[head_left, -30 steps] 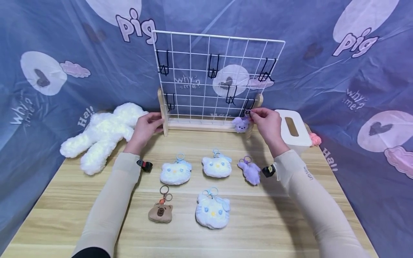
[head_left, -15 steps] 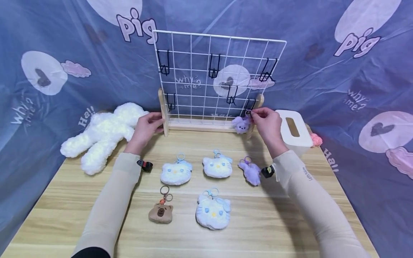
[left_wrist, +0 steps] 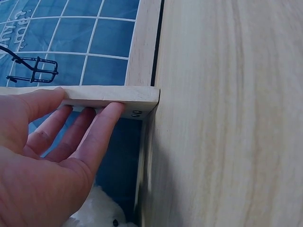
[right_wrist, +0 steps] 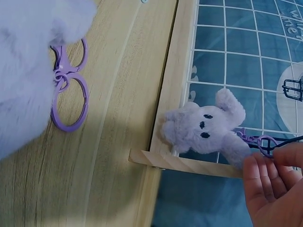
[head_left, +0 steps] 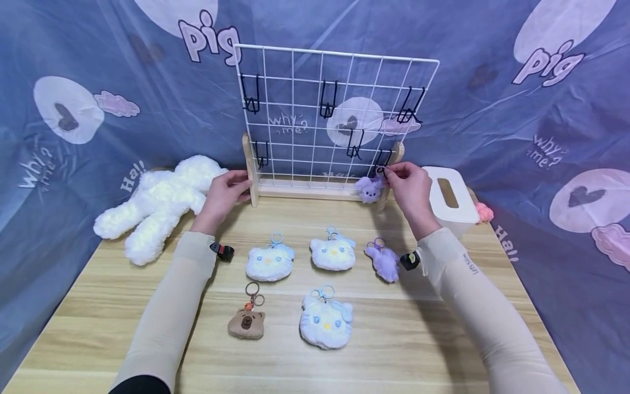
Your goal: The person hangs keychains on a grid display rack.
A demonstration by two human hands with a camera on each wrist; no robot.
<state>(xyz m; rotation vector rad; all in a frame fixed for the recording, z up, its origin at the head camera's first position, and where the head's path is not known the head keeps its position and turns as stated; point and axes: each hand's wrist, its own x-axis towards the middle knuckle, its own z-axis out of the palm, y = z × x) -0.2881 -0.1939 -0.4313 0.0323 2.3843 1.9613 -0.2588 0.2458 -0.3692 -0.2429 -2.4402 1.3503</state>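
Note:
My right hand pinches the ring of a purple plush bunny keychain at the rack's lower right black hook. In the right wrist view, the purple ring sits by the fingertips and the dark hook wire; whether it is on the hook, I cannot tell. The bunny hangs in front of the wire grid. My left hand rests its fingertips against the rack's left wooden post; in the left wrist view, the fingers touch the post's outer face.
On the table lie white cat-face keychains, a brown capybara keychain and another purple keychain. A white plush toy lies left, and a white tissue box stands right. Several black hooks hang on the grid.

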